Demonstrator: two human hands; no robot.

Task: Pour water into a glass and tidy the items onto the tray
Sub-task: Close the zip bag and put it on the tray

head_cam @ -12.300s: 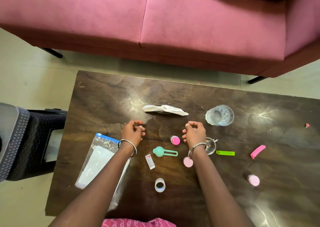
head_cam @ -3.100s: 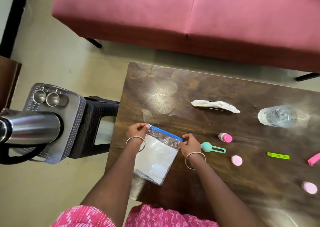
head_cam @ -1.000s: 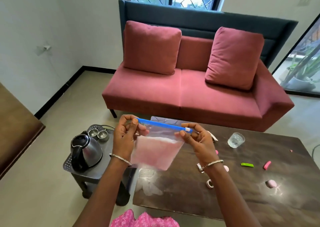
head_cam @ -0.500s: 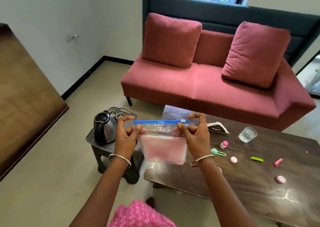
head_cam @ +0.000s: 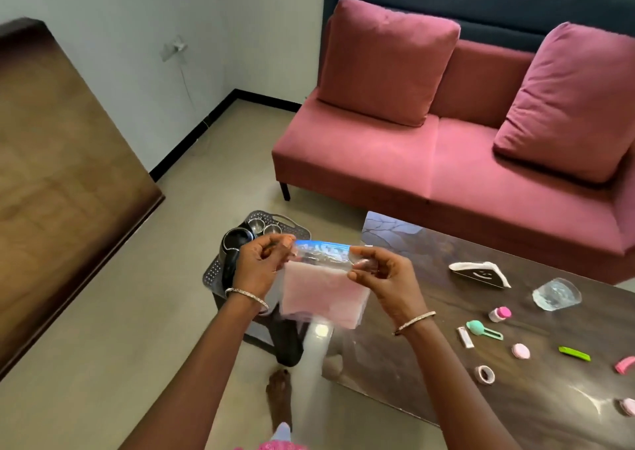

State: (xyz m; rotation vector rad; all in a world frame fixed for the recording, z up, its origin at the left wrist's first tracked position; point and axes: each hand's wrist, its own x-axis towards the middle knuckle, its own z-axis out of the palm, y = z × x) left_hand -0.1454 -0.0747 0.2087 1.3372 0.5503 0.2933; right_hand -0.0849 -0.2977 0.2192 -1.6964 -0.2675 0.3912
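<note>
Your left hand (head_cam: 259, 265) and right hand (head_cam: 383, 276) each pinch one top corner of the zip bag (head_cam: 321, 290), holding it in the air above the near-left corner of the bench (head_cam: 412, 363). The glass (head_cam: 556, 294) stands on the bench, well apart from the tray (head_cam: 211, 272), which carries the kettle (head_cam: 236, 241).

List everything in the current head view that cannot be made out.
All in the head view:
- Zip bag: motion blur smears the blue seal, so open or closed is unclear. The left hand and right hand cover its top corners.
- Kettle on the tray: mostly hidden behind the left hand.
- Glass: blurred, so any water inside is unreadable.
- Pink clip and pink lid: cut off by the right edge.
</note>
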